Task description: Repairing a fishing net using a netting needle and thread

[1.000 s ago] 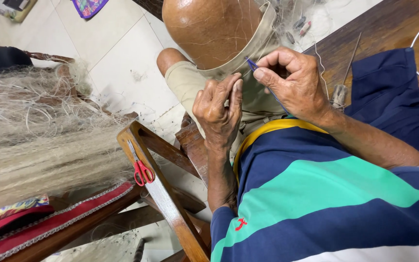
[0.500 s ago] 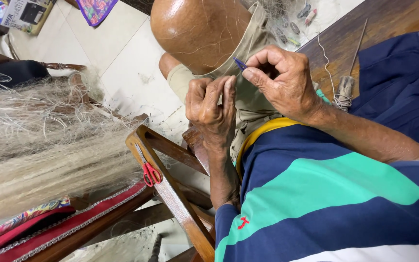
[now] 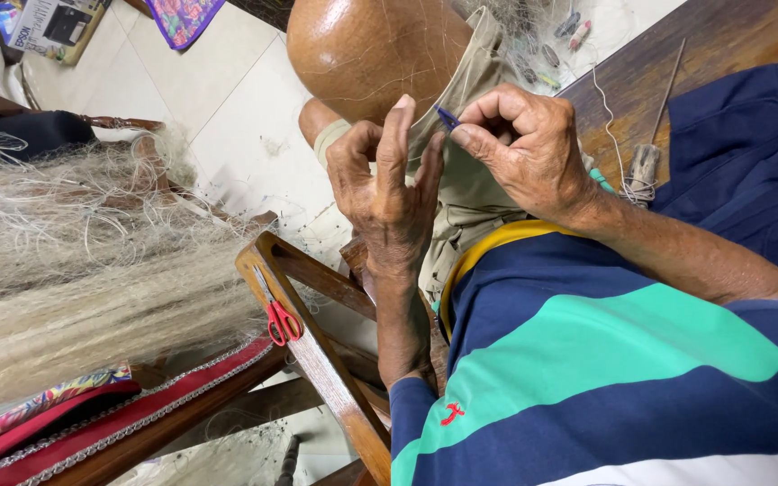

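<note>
My right hand (image 3: 524, 153) pinches a small blue needle-like tool (image 3: 447, 117) between thumb and forefinger, just above my lap. My left hand (image 3: 389, 202) is raised beside it with the fingers upright and close together, the fingertips almost touching the blue tool. Fine pale net thread (image 3: 380, 85) runs over my bare knee (image 3: 362, 54) and khaki shorts (image 3: 461, 189) behind the hands. Whether the left fingers hold a strand is too fine to see.
A big bundle of pale fishing net (image 3: 92, 270) lies at the left over a wooden frame (image 3: 317, 351), where red scissors (image 3: 281, 319) hang. A wooden tool wound with thread (image 3: 646, 166) lies on the dark wooden surface (image 3: 722, 45). A red cushion (image 3: 92, 423) is at lower left.
Both hands sit a little lower and closer together in the view. My left fingers have straightened upward toward the blue tool. The right hand still pinches it.
</note>
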